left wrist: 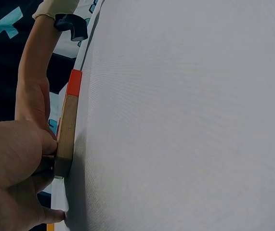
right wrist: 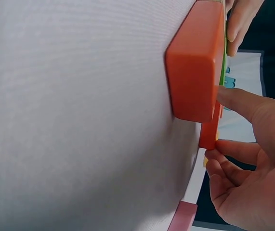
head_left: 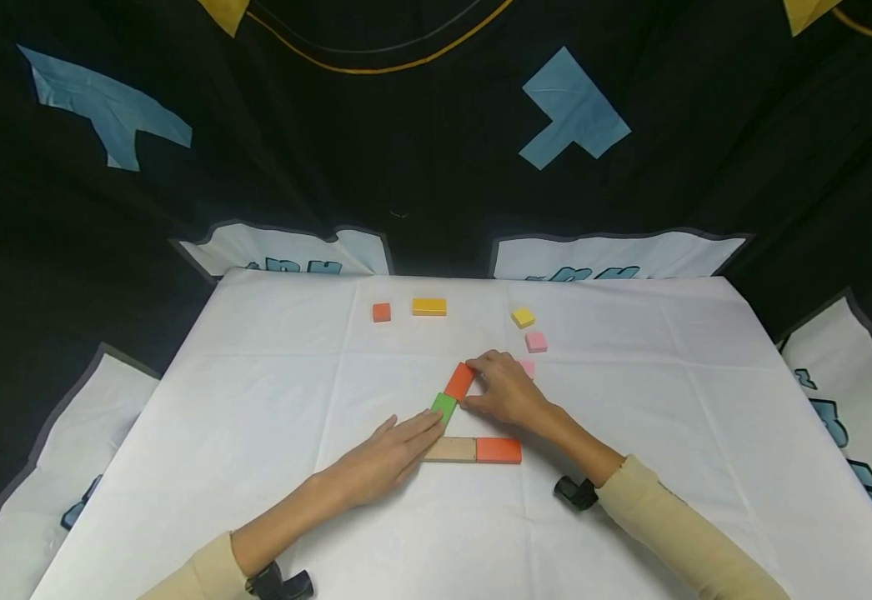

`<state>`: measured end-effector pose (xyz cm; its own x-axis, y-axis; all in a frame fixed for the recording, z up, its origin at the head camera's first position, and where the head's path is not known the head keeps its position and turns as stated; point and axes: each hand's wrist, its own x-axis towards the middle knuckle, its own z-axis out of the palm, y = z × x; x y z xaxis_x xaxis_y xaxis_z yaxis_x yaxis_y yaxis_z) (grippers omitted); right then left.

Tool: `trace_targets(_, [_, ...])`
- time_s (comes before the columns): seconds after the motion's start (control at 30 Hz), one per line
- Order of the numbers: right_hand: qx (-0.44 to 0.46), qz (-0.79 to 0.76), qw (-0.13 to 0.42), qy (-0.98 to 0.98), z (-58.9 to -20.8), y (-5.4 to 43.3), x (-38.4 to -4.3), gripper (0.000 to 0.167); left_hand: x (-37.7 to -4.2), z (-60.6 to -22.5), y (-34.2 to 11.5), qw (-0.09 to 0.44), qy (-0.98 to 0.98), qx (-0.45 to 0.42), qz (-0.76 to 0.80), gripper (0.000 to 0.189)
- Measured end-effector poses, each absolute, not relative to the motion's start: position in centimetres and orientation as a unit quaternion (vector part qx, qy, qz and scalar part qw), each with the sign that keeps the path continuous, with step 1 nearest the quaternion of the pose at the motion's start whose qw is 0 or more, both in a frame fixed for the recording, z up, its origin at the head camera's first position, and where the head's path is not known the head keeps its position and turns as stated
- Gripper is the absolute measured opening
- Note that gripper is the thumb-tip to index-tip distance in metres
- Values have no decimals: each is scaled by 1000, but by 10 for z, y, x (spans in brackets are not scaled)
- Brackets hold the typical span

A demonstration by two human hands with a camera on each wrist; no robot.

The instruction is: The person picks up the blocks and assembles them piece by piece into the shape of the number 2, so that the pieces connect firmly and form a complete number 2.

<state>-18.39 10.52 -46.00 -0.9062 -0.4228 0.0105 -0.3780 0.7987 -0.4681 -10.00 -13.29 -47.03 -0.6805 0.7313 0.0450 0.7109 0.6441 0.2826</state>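
An orange-red block (head_left: 459, 381) lies slanted on the white cloth, its lower end against a green block (head_left: 444, 406). My right hand (head_left: 509, 392) pinches the orange-red block between thumb and fingertips, one near each end. The fingers of my left hand (head_left: 383, 460) stretch out flat, their tips on the green block. Below the slanted pair, a plain wooden block (head_left: 452, 450) meets a second orange-red block (head_left: 498, 451) end to end in a straight row. My left fingers hide the wooden block's left end. In the right wrist view, the second orange-red block (right wrist: 192, 72) looms nearest.
Toward the far edge of the white-covered table (head_left: 256, 333) sit a small red block (head_left: 381, 312) and a longer yellow block (head_left: 429, 307). A small yellow block (head_left: 523, 317) and two pink blocks, one (head_left: 536, 342) behind the other, stand beyond my right hand.
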Motion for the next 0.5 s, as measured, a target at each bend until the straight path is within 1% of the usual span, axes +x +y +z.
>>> trace_targets(0.5, [-211, -241, 45, 946, -460, 104, -184, 64, -100, -471, -133, 40, 906, 394, 148, 51])
